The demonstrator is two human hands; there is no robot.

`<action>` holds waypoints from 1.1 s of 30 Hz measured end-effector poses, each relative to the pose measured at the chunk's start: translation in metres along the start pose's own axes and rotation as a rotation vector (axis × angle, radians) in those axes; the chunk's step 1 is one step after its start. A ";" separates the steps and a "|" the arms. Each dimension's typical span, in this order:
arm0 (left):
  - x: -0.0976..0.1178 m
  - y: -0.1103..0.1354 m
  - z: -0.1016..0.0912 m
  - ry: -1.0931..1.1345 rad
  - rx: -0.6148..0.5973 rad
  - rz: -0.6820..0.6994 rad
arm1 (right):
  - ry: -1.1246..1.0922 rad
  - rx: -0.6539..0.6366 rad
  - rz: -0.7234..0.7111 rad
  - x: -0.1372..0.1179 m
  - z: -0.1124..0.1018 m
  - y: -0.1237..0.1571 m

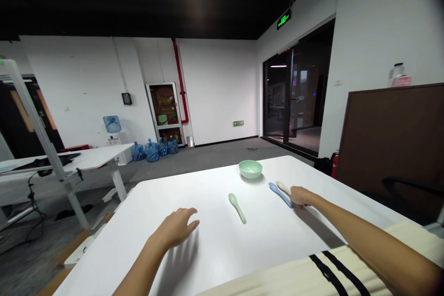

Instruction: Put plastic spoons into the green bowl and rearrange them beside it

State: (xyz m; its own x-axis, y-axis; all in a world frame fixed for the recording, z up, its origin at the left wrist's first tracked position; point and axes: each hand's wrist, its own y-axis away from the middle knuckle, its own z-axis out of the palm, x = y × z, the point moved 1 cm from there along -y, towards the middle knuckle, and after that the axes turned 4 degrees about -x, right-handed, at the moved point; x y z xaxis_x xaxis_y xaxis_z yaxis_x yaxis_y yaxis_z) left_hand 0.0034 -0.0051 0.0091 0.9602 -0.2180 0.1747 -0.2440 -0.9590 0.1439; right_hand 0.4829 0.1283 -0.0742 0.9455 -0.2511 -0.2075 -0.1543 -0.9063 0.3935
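My left hand [178, 227] hovers over the left part of the white table [215, 249], fingers and thumb apart, holding nothing. Its closest object is a pale green spoon [237, 208], which lies bowl end away from me near the middle. On the right, my right hand [301, 196] is closed at the handle of a cream spoon [283, 188]; the handle's end is hidden by the fingers. A blue spoon [280, 195] lies just left of that one, its handle end close to my fingertips. Behind the spoons stands a light green bowl [250, 169], upright.
Another white table [100, 157] with a metal upright [41, 138] stands to the left. Several blue water bottles [151, 151] are on the floor by the far wall. A brown partition [388, 138] rises at the right, near glass doors [294, 97].
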 end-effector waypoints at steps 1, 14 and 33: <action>0.000 0.000 0.000 0.000 0.002 0.000 | 0.004 -0.001 -0.004 0.000 0.000 0.000; 0.000 0.001 -0.001 0.015 0.006 -0.002 | 0.025 0.052 -0.018 0.001 0.001 0.001; -0.003 -0.001 0.001 0.013 -0.007 -0.005 | 0.033 0.224 -0.149 -0.022 0.016 -0.010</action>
State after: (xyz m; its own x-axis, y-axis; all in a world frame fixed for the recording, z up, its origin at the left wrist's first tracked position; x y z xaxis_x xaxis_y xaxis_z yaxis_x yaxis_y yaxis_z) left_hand 0.0013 -0.0035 0.0078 0.9595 -0.2108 0.1867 -0.2401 -0.9589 0.1513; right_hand 0.4586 0.1372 -0.0877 0.9707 -0.1018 -0.2176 -0.0693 -0.9859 0.1522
